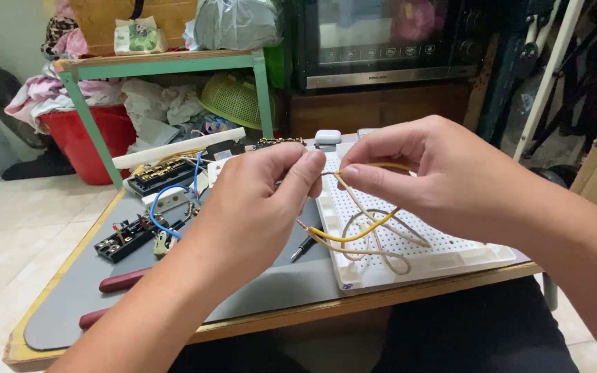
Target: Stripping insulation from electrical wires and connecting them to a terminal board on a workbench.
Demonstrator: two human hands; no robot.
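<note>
Left hand (260,207): grip pinched shut on the wires' stripped ends.
Right hand (426,169): grip pinched on the yellow wire (364,233) and beige wire (381,252).
Wires: held above the white perforated board (450,252); joined ends run left to right, loops hanging down.
Hidden: fingertips cover the joint itself.
Surface (70,304): black terminal block (122,238), red-handled tool (126,280) lie left.

Your surface (63,276) was a small wooden top with a yellow-painted edge, covered by a grey mat (271,290). On the mat you had a white perforated board (443,252), black terminal blocks (122,238), two red-handled tools (122,281) and a pen (305,246).
</note>
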